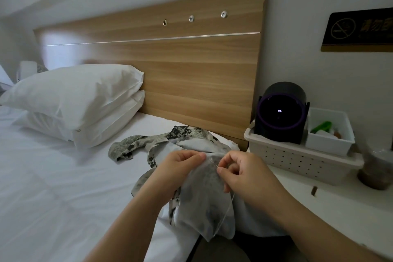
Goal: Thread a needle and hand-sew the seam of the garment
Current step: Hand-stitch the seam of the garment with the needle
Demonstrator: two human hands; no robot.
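A grey-green patterned garment (191,138) lies bunched on the white bed, with its pale inner side lifted toward me. My left hand (178,168) pinches a fold of that fabric at its top edge. My right hand (240,170) pinches a thin needle (212,163) between thumb and forefinger, the needle's tip pointing into the fabric just right of my left fingers. A pale thread (226,212) trails down from my right hand over the hanging cloth.
Two white pillows (78,100) are stacked at the left against a wooden headboard (191,66). To the right, a bedside table (331,202) carries a perforated white tray (297,159) with a black round device (280,112), a small white bin (329,132) and a cup (376,170).
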